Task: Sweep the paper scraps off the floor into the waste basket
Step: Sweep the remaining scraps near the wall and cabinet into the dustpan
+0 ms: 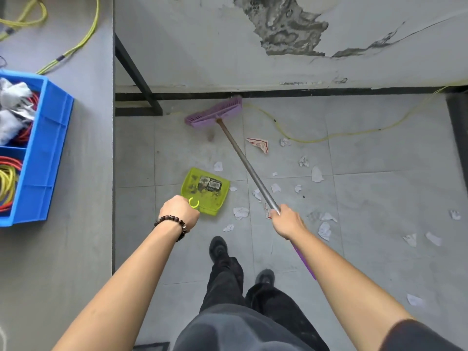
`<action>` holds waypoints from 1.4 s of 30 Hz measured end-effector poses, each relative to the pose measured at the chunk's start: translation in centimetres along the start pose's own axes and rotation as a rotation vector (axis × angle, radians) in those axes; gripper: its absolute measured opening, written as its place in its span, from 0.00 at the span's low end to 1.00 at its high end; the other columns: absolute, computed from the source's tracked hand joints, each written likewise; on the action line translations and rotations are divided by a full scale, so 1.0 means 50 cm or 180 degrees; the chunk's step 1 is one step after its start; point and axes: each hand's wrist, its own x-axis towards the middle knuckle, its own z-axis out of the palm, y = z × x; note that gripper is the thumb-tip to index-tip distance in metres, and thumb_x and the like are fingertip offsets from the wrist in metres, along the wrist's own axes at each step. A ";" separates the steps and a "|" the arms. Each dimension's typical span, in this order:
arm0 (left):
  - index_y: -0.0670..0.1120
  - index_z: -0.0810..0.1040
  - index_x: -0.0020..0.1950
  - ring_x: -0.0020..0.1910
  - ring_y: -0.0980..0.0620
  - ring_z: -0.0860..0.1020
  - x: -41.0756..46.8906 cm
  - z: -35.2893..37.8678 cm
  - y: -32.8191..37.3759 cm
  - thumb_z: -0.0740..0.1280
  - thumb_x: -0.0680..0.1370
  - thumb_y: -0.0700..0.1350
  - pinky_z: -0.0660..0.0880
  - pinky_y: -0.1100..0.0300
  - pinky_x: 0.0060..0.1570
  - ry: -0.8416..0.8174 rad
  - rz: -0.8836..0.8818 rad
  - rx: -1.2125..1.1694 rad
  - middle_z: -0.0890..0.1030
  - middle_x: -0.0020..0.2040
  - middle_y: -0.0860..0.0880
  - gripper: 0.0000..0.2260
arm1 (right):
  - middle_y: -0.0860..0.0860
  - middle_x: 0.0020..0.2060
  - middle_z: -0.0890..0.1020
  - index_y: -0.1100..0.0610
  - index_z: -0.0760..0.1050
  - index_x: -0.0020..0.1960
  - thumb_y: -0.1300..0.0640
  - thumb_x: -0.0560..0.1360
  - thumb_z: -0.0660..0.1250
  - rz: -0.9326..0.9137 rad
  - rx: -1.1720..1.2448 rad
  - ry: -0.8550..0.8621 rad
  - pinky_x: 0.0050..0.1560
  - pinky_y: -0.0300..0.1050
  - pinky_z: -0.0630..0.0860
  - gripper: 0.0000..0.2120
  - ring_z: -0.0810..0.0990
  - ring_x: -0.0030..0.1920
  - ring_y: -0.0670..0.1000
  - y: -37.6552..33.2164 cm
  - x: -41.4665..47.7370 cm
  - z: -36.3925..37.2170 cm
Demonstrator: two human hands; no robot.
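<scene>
paper scraps (317,174): small torn and crumpled pieces, mostly white, scattered loose over the grey tiled floor (379,198); roughly twenty can be counted, lying mainly to the right of the broom's shaft and between the two hands, with a few stragglers well apart at far right. one larger piece, printed red on white (258,144), lies folded just right of the shaft near the broom head. one broom (243,160): a flat lilac plastic head with short bristles resting on the floor close to the black skirting, a straight metal shaft of dull grey, and a purple grip end showing beneath the right forearm. right hand (286,220): clenched round the shaft at its lower part. one dustpan (205,191): translucent lime-green plastic, squarish with a raised rim, soiled with dark specks and bearing a barcode label; it sits on the floor left of the shaft, a few scraps just beside it. left hand (180,207): closed in a fist at the dustpan's near edge, by a green ring-shaped clip; the handle itself is hidden, so the grasp cannot be told. one dark beaded bracelet (172,222) circles the left wrist. one blue plastic crate (38,148), two compartments visible, stands on a grey table at left and holds white cloth and coiled red and yellow cords. one thin yellow cable (329,138) snakes across the floor by the wall.
</scene>
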 end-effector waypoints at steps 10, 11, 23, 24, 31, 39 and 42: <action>0.47 0.82 0.50 0.41 0.45 0.83 -0.052 0.029 -0.027 0.66 0.74 0.56 0.78 0.58 0.39 0.0689 -0.0044 0.0001 0.84 0.39 0.45 0.14 | 0.60 0.60 0.77 0.47 0.63 0.73 0.54 0.82 0.48 -0.0225 -0.0719 -0.0585 0.45 0.49 0.77 0.21 0.76 0.48 0.60 0.088 -0.033 0.016; 0.48 0.81 0.56 0.49 0.43 0.82 -0.062 0.035 -0.039 0.66 0.75 0.57 0.78 0.56 0.47 0.0858 -0.0032 -0.0040 0.85 0.45 0.44 0.17 | 0.60 0.61 0.77 0.46 0.63 0.74 0.53 0.82 0.48 -0.0166 -0.0699 -0.0629 0.47 0.49 0.77 0.21 0.76 0.48 0.59 0.136 -0.046 0.017; 0.50 0.80 0.58 0.54 0.42 0.79 -0.215 0.125 -0.125 0.67 0.77 0.52 0.75 0.55 0.49 0.1082 -0.0224 -0.0034 0.82 0.52 0.45 0.12 | 0.54 0.43 0.79 0.50 0.68 0.49 0.49 0.80 0.48 -0.0299 -0.0615 -0.0264 0.34 0.45 0.78 0.12 0.79 0.42 0.57 0.403 -0.159 -0.012; 0.50 0.80 0.57 0.54 0.41 0.79 -0.228 0.130 -0.127 0.67 0.77 0.52 0.76 0.55 0.48 0.1165 -0.0223 0.0002 0.82 0.51 0.45 0.11 | 0.54 0.42 0.78 0.50 0.68 0.50 0.49 0.81 0.47 -0.0396 -0.0619 -0.0207 0.34 0.45 0.77 0.12 0.79 0.42 0.58 0.404 -0.166 -0.013; 0.58 0.78 0.58 0.52 0.43 0.80 -0.355 0.205 -0.202 0.65 0.78 0.56 0.75 0.55 0.45 0.1519 -0.0422 0.0572 0.83 0.50 0.50 0.11 | 0.60 0.54 0.79 0.55 0.68 0.66 0.52 0.83 0.48 -0.0809 -0.0692 -0.0208 0.50 0.50 0.77 0.17 0.79 0.51 0.60 0.306 -0.133 0.053; 0.56 0.78 0.62 0.55 0.42 0.79 -0.400 0.324 -0.264 0.65 0.78 0.54 0.76 0.54 0.49 0.1522 -0.0448 0.0477 0.83 0.53 0.48 0.13 | 0.59 0.60 0.77 0.54 0.68 0.67 0.52 0.82 0.49 -0.0619 -0.1141 -0.0458 0.53 0.50 0.73 0.17 0.76 0.59 0.61 0.451 -0.168 0.099; 0.54 0.79 0.58 0.52 0.41 0.80 -0.388 0.344 -0.287 0.64 0.77 0.53 0.75 0.55 0.45 0.1525 -0.0577 0.0307 0.83 0.51 0.46 0.11 | 0.58 0.59 0.77 0.51 0.68 0.66 0.49 0.82 0.48 -0.0442 -0.1205 -0.0422 0.55 0.50 0.72 0.17 0.76 0.59 0.60 0.573 -0.209 0.109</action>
